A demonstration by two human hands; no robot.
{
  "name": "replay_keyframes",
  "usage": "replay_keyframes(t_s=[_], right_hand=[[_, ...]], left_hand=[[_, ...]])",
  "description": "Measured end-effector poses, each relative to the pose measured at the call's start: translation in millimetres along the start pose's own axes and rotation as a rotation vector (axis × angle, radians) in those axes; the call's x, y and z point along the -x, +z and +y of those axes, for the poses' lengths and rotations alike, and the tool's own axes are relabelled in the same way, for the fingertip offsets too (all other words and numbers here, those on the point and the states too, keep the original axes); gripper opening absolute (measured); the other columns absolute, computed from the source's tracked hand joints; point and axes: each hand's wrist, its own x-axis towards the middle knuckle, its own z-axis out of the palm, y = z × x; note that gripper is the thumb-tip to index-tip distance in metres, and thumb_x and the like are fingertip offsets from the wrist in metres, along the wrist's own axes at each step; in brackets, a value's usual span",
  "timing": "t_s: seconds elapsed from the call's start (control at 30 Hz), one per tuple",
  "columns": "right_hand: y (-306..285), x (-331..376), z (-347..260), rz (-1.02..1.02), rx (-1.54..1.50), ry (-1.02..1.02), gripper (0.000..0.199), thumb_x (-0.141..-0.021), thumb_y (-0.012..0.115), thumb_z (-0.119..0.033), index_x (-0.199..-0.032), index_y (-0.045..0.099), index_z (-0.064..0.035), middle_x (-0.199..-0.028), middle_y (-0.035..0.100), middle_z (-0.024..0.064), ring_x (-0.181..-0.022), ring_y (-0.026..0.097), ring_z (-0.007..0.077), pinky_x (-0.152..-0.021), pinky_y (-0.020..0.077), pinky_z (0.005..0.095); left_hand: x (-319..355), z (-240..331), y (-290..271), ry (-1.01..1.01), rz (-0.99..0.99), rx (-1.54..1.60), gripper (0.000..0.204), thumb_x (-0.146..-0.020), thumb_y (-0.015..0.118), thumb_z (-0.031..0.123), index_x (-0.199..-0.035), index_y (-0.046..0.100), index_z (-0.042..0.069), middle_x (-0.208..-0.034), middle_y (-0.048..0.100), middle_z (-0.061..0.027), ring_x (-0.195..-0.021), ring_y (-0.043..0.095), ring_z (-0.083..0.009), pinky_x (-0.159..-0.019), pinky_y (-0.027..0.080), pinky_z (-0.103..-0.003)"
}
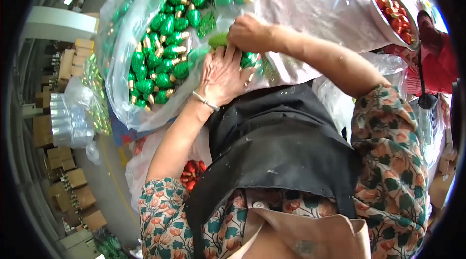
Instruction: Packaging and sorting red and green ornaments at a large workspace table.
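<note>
One beige collar (323, 225) up close! Right hand (250, 33) curls on one light-green piece (217, 40), beside dozens of green bulbs (167, 26) in one bag (115, 101). Left hand (220, 77), fingers half-spread, hold unclear.

Place: a workshop, factory-like, as seen from where I stand.
Floor (109, 206): grey, yellow line (116, 180) along it; cardboard boxes (85, 197) piled alongside.
Stock: green bulb-shaped ornaments (167, 25) massed in a plastic bag (118, 101), red ornaments (399, 17) in a bowl (387, 30).
Workwear: black apron (291, 154).

Cardboard boxes (85, 197) at left; red ornaments (397, 16) in white bowl (384, 26)
</note>
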Motion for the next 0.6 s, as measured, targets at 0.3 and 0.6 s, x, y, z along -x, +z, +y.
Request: replay_keyframes(t_s=[0.3,0.6], right_hand=[[7,56,-49,0.457,-0.526,0.163,0.013,-0.077,0.055,-0.018,-0.074,0.057,-0.0060,-0.065,0.055,0.0121,-0.056,0.059,0.0304,-0.052,0.0474,0.0412],[22,51,-40,0.348,-0.498,0.226,0.013,-0.079,0.056,-0.018,-0.084,0.057,-0.0057,-0.094,0.054,0.0161,-0.064,0.059,0.0317,-0.058,0.0485,0.0423]], left_hand=[[4,-32,1,0.097,0.205,0.301,0.045,-0.088,0.052,0.028,-0.119,0.046,-0.005,-0.115,0.047,-0.0220,-0.103,0.048,-0.0382,-0.085,0.043,-0.041],[-5,-43,5,-0.134,0.114,0.281,0.046,-0.090,0.052,0.022,-0.128,0.042,-0.002,-0.125,0.042,-0.0229,-0.115,0.043,-0.0385,-0.096,0.036,-0.039]])
